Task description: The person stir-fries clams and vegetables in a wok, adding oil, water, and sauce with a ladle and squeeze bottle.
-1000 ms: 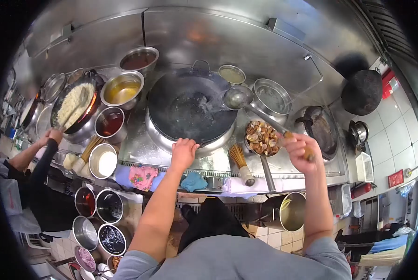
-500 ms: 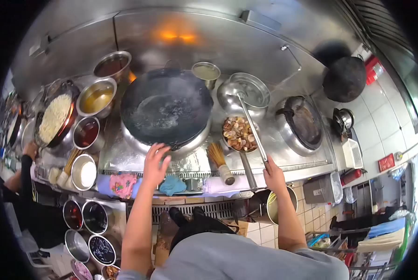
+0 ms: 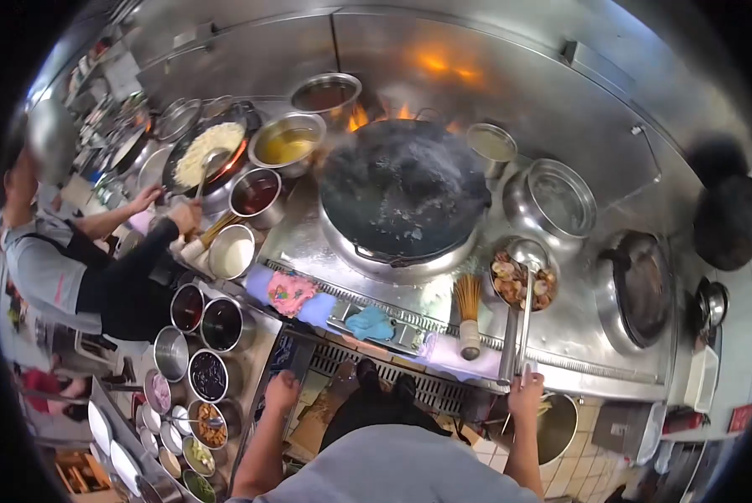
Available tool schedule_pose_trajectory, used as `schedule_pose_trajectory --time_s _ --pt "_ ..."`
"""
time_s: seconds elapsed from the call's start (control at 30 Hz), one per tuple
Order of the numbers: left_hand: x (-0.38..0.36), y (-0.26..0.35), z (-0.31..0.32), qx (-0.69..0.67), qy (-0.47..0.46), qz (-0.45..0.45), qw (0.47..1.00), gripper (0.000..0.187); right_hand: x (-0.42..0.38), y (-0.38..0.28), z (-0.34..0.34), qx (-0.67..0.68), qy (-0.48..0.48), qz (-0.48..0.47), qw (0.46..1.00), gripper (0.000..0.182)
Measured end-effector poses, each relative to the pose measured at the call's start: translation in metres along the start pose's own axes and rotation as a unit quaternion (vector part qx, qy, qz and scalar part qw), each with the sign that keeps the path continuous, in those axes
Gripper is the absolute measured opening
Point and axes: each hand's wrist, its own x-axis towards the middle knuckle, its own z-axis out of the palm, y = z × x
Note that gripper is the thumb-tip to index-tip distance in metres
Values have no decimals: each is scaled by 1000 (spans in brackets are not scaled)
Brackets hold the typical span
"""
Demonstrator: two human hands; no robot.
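My right hand is at the front edge of the stove, its fingers closed on the handle end of a ladle. The ladle's bowl rests on clam-like pieces in a long-handled pan. My left hand hangs low in front of the counter, fingers curled and nothing visible in them. Ahead of me a large black wok sits on the burner, steaming or smoking, with flames behind its rim. A bamboo brush lies left of the pan.
Left of the wok stand metal bowls of yellow liquid and red sauce. A co-worker holds a ladle over another wok. Another wok sits at right. Cloths lie along the front edge; seasoning pots stand lower left.
My view has turned left. The ladle's bowl has moved from the metal basin onto the pan's contents. My left hand has drawn back from the wok and curled. Flames and haze now show around the wok.
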Motion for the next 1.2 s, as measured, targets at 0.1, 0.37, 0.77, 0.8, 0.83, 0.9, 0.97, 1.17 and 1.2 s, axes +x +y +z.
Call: schedule_pose_trajectory --time_s 0.1,0.37,0.77,0.8,0.83,0.9,0.97,1.17,1.2 --pt "5 129 -69 103 23 95 990 46 39 -89 -65 116 65 -35 991 25" --pt "76 292 -9 409 -96 307 854 86 101 -136 66 -50 -295 7 954 79" --pt "156 270 -98 -658 -360 -84 656 53 170 -303 -71 25 -128 -249 960 54" --pt "164 287 -101 -635 -361 -107 674 61 217 -308 -23 45 -191 -266 944 48" --pt "168 299 -104 -623 -379 -103 677 59 263 -323 14 64 -229 -359 902 49" --pt "185 312 -98 -591 -421 -134 675 49 341 -355 89 82 -226 -282 929 54" --pt "203 307 -73 -606 -466 -108 636 31 357 -412 104 120 -72 -75 987 44" --pt "190 324 -63 -654 -359 -144 650 10 265 -441 113 140 -91 -155 974 43" --pt "190 326 -70 -680 -322 -138 644 11 277 -424 104 114 -92 -166 975 40"
